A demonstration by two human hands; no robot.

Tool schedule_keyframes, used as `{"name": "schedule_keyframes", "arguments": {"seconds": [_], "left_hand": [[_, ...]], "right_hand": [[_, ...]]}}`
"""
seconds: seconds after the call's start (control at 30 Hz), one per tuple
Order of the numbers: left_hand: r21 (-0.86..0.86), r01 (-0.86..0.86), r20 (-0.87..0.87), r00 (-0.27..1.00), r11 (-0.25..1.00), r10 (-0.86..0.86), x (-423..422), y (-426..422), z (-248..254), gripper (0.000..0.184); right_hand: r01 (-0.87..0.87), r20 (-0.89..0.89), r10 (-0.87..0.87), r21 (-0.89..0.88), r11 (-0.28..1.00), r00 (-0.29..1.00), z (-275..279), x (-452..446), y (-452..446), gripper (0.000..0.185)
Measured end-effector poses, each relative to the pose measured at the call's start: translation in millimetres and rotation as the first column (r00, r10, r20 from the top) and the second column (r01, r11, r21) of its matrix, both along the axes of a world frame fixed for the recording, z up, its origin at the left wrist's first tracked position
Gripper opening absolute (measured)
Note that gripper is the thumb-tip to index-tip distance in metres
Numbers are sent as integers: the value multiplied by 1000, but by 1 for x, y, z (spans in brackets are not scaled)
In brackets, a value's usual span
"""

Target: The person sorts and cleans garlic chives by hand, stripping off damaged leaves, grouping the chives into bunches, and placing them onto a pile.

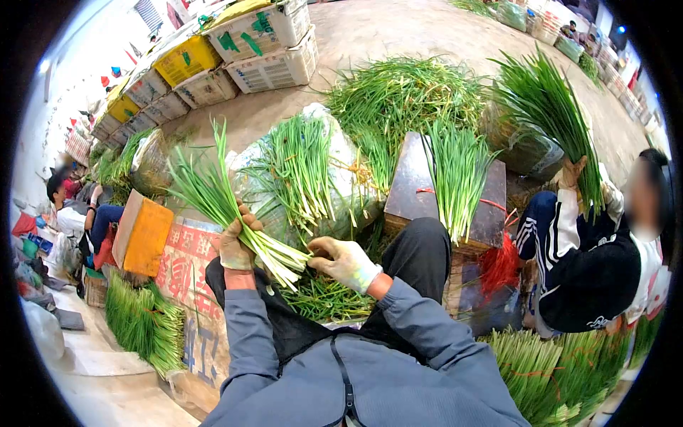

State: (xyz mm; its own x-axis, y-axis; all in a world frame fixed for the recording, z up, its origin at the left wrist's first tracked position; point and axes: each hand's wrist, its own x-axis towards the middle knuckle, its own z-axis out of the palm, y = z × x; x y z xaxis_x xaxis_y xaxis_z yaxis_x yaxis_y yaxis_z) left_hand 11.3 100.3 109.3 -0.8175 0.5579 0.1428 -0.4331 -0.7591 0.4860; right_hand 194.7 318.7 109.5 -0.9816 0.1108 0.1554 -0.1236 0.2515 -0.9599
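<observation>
My gloved left hand (238, 238) is wrapped round a bunch of green stalks (270, 249), whose leaves point up and left and whose pale ends point down and right. Close beside those pale ends is my gloved right hand (343, 262), its fingers pinched at the stalk ends; whether it grips one is too small to tell. Beyond my hands, loose green stalks (302, 171) lie on a plastic-wrapped bundle (242, 167). To the right, another bunch (457, 181) rests on a dark box (414, 178), with a red tie near it.
A co-worker (587, 263) sits at the right, holding a large green bunch (551, 114). Red strings (501, 267) hang below the dark box. A green heap (405, 96) lies ahead, stacked crates (274, 60) behind it. An orange box (142, 235) stands left; tied bunches (555, 370) lie lower right.
</observation>
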Motion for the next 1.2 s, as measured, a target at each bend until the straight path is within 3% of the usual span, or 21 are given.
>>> {"name": "schedule_keyframes", "arguments": {"seconds": [0.07, 0.17, 0.2, 0.23, 0.3, 0.47, 0.53, 0.6, 0.63, 0.7, 0.73, 0.8, 0.83, 0.97, 1.0, 1.1, 1.13, 1.2], "left_hand": [[22, 24, 12, 1000, 999, -24, 5, 3, 5, 56], [64, 42, 48, 998, 997, -46, 11, 1, 8, 56], [100, 42, 54, 997, 994, -47, 13, 1, 9, 56], [138, 41, 58, 997, 990, -49, 14, 0, 10, 55], [160, 18, 83, 996, 987, -32, 14, -6, 12, 53], [224, 1, 93, 995, 975, -22, -3, -37, 8, 48], [266, -47, 52, 998, 963, 34, -11, -53, 6, 46], [318, -102, 66, 994, 943, 86, -23, -73, 2, 43], [276, -179, 56, 984, 944, 170, -35, -90, -9, 41], [157, -380, 13, 924, 912, 383, -57, -119, -30, 38], [152, -407, 23, 912, 901, 408, -66, -128, -36, 39], [76, -384, 21, 923, 920, 383, -67, -133, -43, 43], [34, -387, 29, 922, 922, 386, -69, -136, -51, 44], [7, -418, 177, 894, 908, 411, -55, -110, -59, 41], [42, -435, 144, 893, 899, 426, -49, -103, -58, 40], [112, -525, 268, 834, 844, 483, -46, -106, -57, 33], [59, -540, 187, 832, 840, 522, -48, -111, -53, 31], [78, -589, 201, 800, 804, 566, -52, -128, -49, 30]], "right_hand": [[-41, 96, 45, -42, 998, 994, 6, -1, -1, 18], [-39, 55, 50, -193, 980, 997, -5, 1, 1, 17], [-29, 4, 31, -169, 985, 1000, -8, 3, 4, 15], [-26, 173, 86, -322, 946, 981, 8, 11, 8, 17], [-28, 273, 162, -437, 899, 948, 9, 19, 20, 17], [-17, 312, 180, -462, 887, 933, 7, 45, 50, 26], [123, 318, 51, -504, 855, 947, 14, 57, 74, 27], [262, 271, -84, -729, 633, 959, 18, 67, 101, 21], [272, 194, -200, -807, 525, 960, 21, 72, 111, 20], [304, 175, -304, -837, 455, 937, 29, 79, 133, 18], [304, 168, -313, -833, 462, 935, 35, 79, 136, 18], [368, 159, -357, -656, 658, 921, 50, 75, 136, 17], [388, 190, -348, -606, 694, 918, 61, 70, 129, 16], [256, 107, -234, -492, 832, 966, 53, 29, 87, 15], [247, 90, -234, -512, 822, 968, 42, 18, 78, 16], [290, 81, -299, -572, 768, 951, 37, 6, 80, 18], [346, 105, -350, -567, 748, 931, 42, 6, 87, 19], [427, 145, -433, -601, 675, 889, 60, 12, 108, 20]]}}
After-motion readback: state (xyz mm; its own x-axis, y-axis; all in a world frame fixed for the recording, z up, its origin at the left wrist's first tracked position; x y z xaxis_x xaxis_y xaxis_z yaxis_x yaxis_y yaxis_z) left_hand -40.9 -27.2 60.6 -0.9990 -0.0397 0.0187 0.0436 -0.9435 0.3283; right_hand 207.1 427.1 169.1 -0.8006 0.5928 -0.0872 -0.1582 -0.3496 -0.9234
